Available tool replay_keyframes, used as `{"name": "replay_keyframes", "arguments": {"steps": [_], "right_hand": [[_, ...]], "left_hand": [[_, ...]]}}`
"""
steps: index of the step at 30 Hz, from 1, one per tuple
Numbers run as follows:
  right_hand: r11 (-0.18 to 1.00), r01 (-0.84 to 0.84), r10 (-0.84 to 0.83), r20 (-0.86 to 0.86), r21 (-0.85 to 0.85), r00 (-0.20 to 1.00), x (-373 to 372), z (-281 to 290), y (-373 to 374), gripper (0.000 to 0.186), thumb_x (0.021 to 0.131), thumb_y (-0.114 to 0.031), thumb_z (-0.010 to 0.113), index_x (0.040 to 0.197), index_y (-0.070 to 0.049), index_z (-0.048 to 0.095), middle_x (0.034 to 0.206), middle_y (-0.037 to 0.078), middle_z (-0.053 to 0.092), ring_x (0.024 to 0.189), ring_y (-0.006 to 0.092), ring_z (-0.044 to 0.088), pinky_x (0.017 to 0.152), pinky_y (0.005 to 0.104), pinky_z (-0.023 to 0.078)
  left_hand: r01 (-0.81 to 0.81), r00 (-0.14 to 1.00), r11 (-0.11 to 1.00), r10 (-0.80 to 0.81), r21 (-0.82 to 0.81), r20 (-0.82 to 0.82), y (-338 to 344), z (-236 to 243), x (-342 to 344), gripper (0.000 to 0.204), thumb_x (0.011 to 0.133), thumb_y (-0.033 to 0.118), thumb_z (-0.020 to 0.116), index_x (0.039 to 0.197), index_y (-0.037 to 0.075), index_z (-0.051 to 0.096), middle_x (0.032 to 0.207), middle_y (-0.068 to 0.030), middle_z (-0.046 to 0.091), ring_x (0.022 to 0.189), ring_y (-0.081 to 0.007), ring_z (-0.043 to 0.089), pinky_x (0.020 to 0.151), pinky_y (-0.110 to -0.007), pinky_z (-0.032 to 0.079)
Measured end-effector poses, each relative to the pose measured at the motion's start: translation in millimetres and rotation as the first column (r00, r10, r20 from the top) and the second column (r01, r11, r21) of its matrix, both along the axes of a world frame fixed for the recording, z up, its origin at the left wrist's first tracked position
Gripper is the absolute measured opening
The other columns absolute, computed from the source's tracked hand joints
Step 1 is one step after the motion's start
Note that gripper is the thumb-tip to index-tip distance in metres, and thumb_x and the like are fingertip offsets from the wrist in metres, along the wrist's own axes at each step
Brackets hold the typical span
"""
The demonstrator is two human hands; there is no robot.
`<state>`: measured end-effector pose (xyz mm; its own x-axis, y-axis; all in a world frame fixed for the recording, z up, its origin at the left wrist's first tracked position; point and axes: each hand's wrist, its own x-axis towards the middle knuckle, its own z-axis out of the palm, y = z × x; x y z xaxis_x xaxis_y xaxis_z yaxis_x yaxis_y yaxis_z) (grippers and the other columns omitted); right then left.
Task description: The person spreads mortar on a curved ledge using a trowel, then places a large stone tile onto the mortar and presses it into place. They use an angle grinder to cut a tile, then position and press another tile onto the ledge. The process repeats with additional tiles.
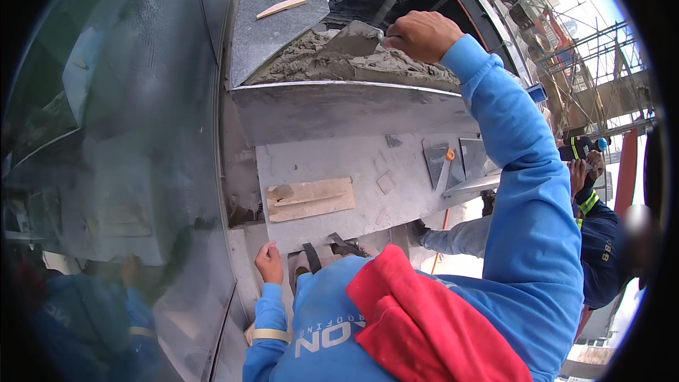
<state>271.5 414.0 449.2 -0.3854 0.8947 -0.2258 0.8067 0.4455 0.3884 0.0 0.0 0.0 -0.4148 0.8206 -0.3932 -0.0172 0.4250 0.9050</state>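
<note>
My right hand reaches far forward, fingers wrapped round the handle of a trowel. The trowel's grey blade lies on a bed of rough wet mortar behind the upright edge of a stone step. Low at the left, my left hand hangs beside the lower slab with its fingers curled in, nothing visible in it. A wooden float rests on that lower slab, near my left hand. Left of the mortar lies a grey stone slab, with a thin wooden wedge on top.
A glass pane runs along my left side. On the lower slab's right are dark stone offcuts and an orange-handled tool. Another person is at the right, hands raised. Scaffolding stands beyond.
</note>
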Motion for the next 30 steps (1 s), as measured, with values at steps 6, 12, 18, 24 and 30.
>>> {"name": "replay_keyframes", "arguments": {"steps": [6, 12, 18, 24, 30], "right_hand": [[0.987, 0.107, -0.096, -0.094, 0.124, 0.991, 80.1, 11.4, 13.9, 0.038, 0.105, -0.039, 0.053, 0.117, -0.01, 0.074, 0.1, 0.015, 0.075, 0.093, 0.0341, 0.072, 0.087, 0.0474, 0.056], [0.918, 0.354, -0.345, -0.079, 0.177, 0.935, 168.4, -1.6, 16.1, 0.034, 0.104, -0.038, 0.056, 0.111, -0.009, 0.074, 0.106, 0.014, 0.074, 0.103, 0.0346, 0.07, 0.088, 0.0482, 0.055], [0.819, 0.532, -0.565, 0.138, 0.215, 0.813, 266.3, 6.9, 26.2, 0.031, 0.102, -0.035, 0.06, 0.111, -0.01, 0.075, 0.109, 0.014, 0.075, 0.106, 0.0334, 0.072, 0.09, 0.0463, 0.057], [0.816, 0.506, -0.571, 0.249, 0.279, 0.783, 338.0, -6.5, 44.8, 0.026, 0.101, -0.027, 0.06, 0.106, -0.007, 0.076, 0.098, 0.013, 0.077, 0.095, 0.0328, 0.074, 0.078, 0.0455, 0.06], [0.922, 0.314, -0.386, 0.467, 0.226, 0.796, 364.5, -25.9, 69.7, 0.02, 0.097, -0.017, 0.06, 0.099, -0.008, 0.077, 0.098, 0.012, 0.078, 0.093, 0.0304, 0.076, 0.075, 0.0423, 0.062]], "left_hand": [[0.001, 1.0, 1.0, -0.001, -0.005, 0.006, 8.7, -2.8, 9.6, 0.025, 0.102, 0.015, 0.058, 0.106, -0.005, 0.072, 0.076, -0.005, 0.064, 0.065, -0.0127, 0.059, 0.062, -0.03, 0.05], [0.074, 0.996, 0.995, -0.072, -0.068, 0.044, 8.5, -7.5, 11.9, 0.025, 0.102, 0.015, 0.058, 0.107, -0.005, 0.071, 0.075, -0.0044, 0.062, 0.066, -0.0121, 0.058, 0.062, -0.028, 0.049], [0.146, 0.989, 0.985, -0.143, -0.091, 0.035, 11.6, -9.9, 9.9, 0.024, 0.102, 0.014, 0.057, 0.107, -0.005, 0.07, 0.075, -0.0037, 0.061, 0.066, -0.0119, 0.057, 0.059, -0.027, 0.047], [0.181, 0.983, 0.979, -0.182, -0.089, 0.004, 25.6, -2.0, 26.3, 0.025, 0.102, 0.015, 0.056, 0.106, -0.005, 0.07, 0.076, -0.0044, 0.061, 0.065, -0.0123, 0.057, 0.061, -0.028, 0.048], [0.234, 0.969, 0.968, -0.24, -0.094, -0.053, 39.6, 4.2, 55.1, 0.026, 0.103, 0.016, 0.056, 0.106, -0.005, 0.07, 0.077, -0.0045, 0.061, 0.066, -0.0125, 0.057, 0.061, -0.028, 0.049]]}}
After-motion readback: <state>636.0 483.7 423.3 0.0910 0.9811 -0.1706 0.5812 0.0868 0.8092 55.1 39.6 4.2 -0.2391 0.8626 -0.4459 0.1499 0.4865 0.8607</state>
